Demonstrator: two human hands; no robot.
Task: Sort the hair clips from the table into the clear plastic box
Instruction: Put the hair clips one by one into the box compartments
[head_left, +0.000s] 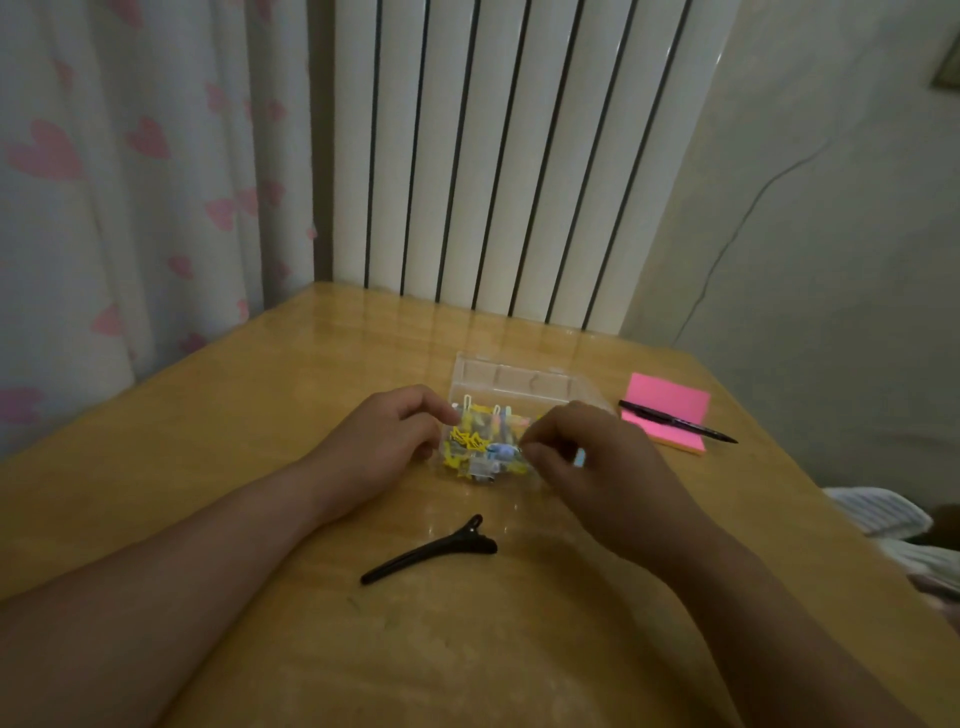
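A clear plastic box (519, 376) stands open in the middle of the wooden table, its lid tilted back. Several small yellow, blue and pink hair clips (480, 447) lie inside it. My left hand (384, 441) grips the box's left side with curled fingers. My right hand (597, 467) hovers over the box's right part, thumb and fingers pinched together at the clips; what they pinch is hidden. A long black hair clip (431, 550) lies on the table in front of the box, between my forearms.
A pink sticky-note pad (670, 400) with a black pen (675, 421) across it lies right of the box. A white radiator (509, 156) stands behind the table, a heart-print curtain at the left. Striped fabric (883, 512) lies past the right table edge.
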